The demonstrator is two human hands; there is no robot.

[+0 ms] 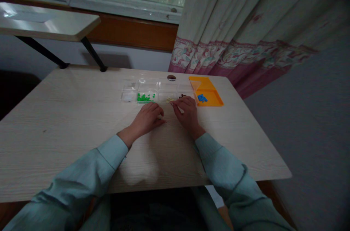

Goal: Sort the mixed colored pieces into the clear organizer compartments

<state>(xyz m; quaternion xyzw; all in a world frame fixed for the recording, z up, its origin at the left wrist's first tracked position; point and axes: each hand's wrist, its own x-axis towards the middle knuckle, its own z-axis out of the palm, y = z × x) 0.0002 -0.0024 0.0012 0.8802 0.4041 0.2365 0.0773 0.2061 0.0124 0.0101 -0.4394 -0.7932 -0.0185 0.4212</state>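
A clear plastic compartment box [167,87] lies near the far edge of the table. Small green pieces [144,98], a few cream pieces [169,99] and dark brown pieces [182,96] sit in separate front compartments. My right hand [188,112] is at the box's front edge beside the cream pieces, thumb and fingertips pinched together; anything between them is too small to make out. In front of the green compartment, my left hand [150,116] rests low over the table, fingers curled and thumb held apart, with nothing visible in it.
A yellow tray [209,84] holding small blue pieces [202,98] stands right of the box. Behind the box is a round hole [171,77] in the table [82,121]. A raised shelf [54,25] on black legs stands at the back left; a curtain [218,38] hangs behind.
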